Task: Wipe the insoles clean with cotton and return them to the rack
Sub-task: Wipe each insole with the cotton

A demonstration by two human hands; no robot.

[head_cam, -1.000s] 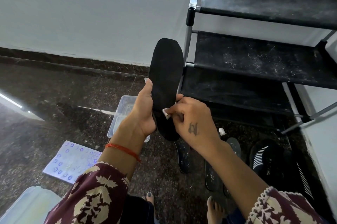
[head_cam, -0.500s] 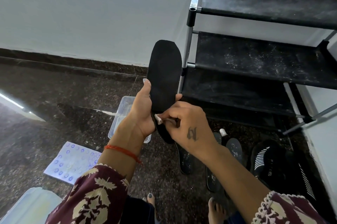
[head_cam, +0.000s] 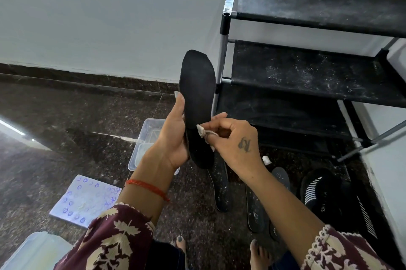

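My left hand point(head_cam: 172, 135) grips a black insole point(head_cam: 198, 93) by its left edge and holds it upright, toe end up, in front of the rack. My right hand point(head_cam: 235, 140) pinches a small wad of white cotton point(head_cam: 201, 131) and presses it against the lower middle of the insole's face. The black three-shelf rack point(head_cam: 307, 71) stands at the right against the wall, its fabric shelves dusty and bare. Two more dark insoles point(head_cam: 220, 188) point(head_cam: 254, 208) lie on the floor below my hands.
A clear plastic tub point(head_cam: 145, 144) sits on the dark stone floor behind my left wrist. A blue-dotted packet point(head_cam: 85, 200) lies at the lower left, a pale lid point(head_cam: 33, 252) in the corner. Black slippers point(head_cam: 323, 190) and a small white bottle cap point(head_cam: 267, 159) are under the rack.
My right hand has slid the cotton across the insole, left and down a little, then back to the right. The insole has stayed upright in my left hand.
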